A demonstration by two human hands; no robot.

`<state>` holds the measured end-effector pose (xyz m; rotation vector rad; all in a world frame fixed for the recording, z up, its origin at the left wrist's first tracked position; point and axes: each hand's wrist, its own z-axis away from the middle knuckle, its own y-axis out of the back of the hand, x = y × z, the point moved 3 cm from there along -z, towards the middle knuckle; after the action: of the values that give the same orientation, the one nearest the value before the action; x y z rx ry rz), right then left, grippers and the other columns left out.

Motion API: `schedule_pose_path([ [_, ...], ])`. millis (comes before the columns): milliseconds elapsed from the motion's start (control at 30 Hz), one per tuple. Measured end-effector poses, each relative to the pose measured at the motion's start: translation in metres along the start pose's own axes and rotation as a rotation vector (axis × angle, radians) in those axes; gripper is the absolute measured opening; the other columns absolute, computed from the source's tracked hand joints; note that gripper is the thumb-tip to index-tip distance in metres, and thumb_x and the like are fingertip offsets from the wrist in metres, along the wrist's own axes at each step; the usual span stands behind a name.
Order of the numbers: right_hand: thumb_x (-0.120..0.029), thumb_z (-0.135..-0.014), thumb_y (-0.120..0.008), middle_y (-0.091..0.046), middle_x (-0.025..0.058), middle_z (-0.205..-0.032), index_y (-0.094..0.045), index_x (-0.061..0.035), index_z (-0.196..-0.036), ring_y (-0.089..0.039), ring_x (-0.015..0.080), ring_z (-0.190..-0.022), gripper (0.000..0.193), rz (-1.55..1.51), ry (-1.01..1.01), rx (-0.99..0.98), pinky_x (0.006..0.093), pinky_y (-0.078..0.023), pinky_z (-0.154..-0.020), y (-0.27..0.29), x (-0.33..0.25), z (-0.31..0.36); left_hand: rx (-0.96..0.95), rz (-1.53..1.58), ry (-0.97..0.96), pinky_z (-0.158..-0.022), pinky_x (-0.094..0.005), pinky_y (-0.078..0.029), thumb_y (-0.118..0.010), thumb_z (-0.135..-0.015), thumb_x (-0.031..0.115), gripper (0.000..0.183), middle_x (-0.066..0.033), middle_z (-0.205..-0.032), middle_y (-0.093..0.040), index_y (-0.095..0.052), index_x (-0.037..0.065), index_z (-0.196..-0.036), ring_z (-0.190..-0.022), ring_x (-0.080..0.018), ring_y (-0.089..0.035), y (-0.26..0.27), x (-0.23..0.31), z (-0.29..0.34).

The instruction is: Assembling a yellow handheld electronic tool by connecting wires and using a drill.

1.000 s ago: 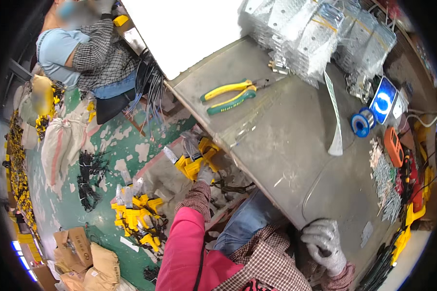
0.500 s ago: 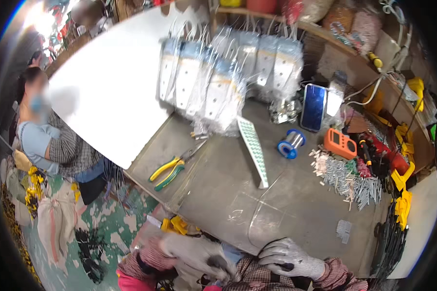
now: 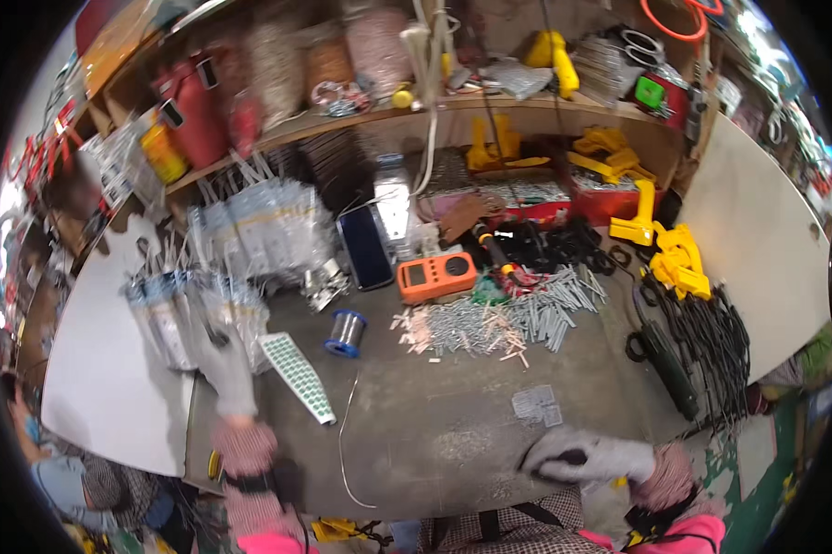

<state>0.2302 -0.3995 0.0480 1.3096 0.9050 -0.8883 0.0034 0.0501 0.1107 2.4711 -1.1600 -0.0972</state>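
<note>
My left hand [image 3: 222, 365], in a light grey glove, reaches to the plastic-wrapped white pieces [image 3: 162, 319] on the left. Motion blurs its fingers, so whether it grips one is unclear. Beside it on the table lies a flat tapering strip [image 3: 298, 377] with a green pattern. Near the front edge rests my right hand [image 3: 591, 457], gloved too, fingers loosely bent and apart from the thumb, with nothing visible in it. A small clear patch of plastic pieces [image 3: 537, 405] lies just beyond that hand. A thin pale wire [image 3: 344, 443] curves across the table between my hands.
Behind are a solder wire spool [image 3: 346, 333], a phone [image 3: 365, 247], an orange meter [image 3: 436, 276] and a heap of small grey tubes [image 3: 471, 323]. Black cables [image 3: 711, 351] and yellow plastic parts [image 3: 679, 263] lie at the right. A loaded shelf [image 3: 342, 125] spans the back.
My view has swung to the right. My left hand has gone from near my body out to the wrapped pieces. My right hand now lies farther onto the table.
</note>
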Motion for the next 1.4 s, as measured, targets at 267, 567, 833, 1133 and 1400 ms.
schedule_pose_path([
  [267, -0.021, -0.092, -0.059, -0.072, 0.0176, -0.091, -0.071, -0.0097, -0.106, -0.070, 0.0368, -0.085, 0.021, 0.796, -0.310, 0.701, 0.0434, -0.057, -0.075, 0.165, 0.066, 0.005, -1.236, 0.707, -0.568, -0.112, -0.0564, -0.035, -0.063, -0.088, 0.013, 0.050, -0.0150, -0.142, -0.052, -0.054, 0.009, -0.137, -0.132, -0.0395, -0.046, 0.076, 0.216, 0.143],
  [567, -0.010, -0.084, -0.056, -0.066, 0.0156, -0.079, -0.062, -0.0030, -0.098, -0.069, 0.0285, -0.069, 0.017, 1.507, -0.692, 0.505, 0.0416, -0.052, -0.058, 0.119, 0.099, 0.064, -1.038, 0.602, -0.789, -0.103, -0.0456, -0.039, -0.060, -0.091, 0.021, 0.039, -0.0142, -0.102, -0.060, -0.060, -0.002, -0.122, -0.101, -0.0311, -0.057, 0.067, 0.289, 0.141],
  [833, -0.020, -0.095, -0.062, -0.068, 0.0165, -0.097, -0.058, -0.0047, -0.116, -0.069, 0.0275, -0.087, 0.026, 0.178, -0.252, 0.602, 0.0356, -0.052, -0.081, 0.090, 0.025, 0.000, -1.105, 0.988, -0.272, -0.086, -0.0411, -0.048, -0.065, -0.085, 0.006, 0.043, -0.0116, -0.088, -0.062, -0.060, 0.006, -0.128, -0.087, -0.0333, -0.059, 0.046, 0.286, 0.143],
  [1133, -0.022, -0.090, -0.071, -0.062, 0.0098, -0.076, -0.062, -0.0057, -0.111, -0.064, 0.0191, -0.072, 0.028, 0.224, -0.283, 0.586, 0.0350, -0.051, -0.069, 0.025, 0.005, -0.019, -1.002, 0.924, -0.310, -0.085, -0.0439, -0.049, -0.069, -0.084, 0.007, 0.038, -0.0117, -0.100, -0.067, -0.062, 0.006, -0.121, -0.093, -0.0326, -0.063, 0.041, 0.286, 0.154],
  [1400, -0.018, -0.088, -0.073, -0.068, 0.0110, -0.090, -0.060, -0.0094, -0.120, -0.069, 0.0245, -0.082, 0.035, 0.146, -0.327, 0.549, 0.0349, -0.055, -0.075, -0.013, 0.000, -0.005, -1.091, 1.059, -0.118, -0.103, -0.0488, -0.039, -0.077, -0.077, 0.027, 0.064, -0.0142, -0.132, -0.054, -0.053, 0.008, -0.132, -0.127, -0.0366, -0.048, 0.058, 0.281, 0.135],
])
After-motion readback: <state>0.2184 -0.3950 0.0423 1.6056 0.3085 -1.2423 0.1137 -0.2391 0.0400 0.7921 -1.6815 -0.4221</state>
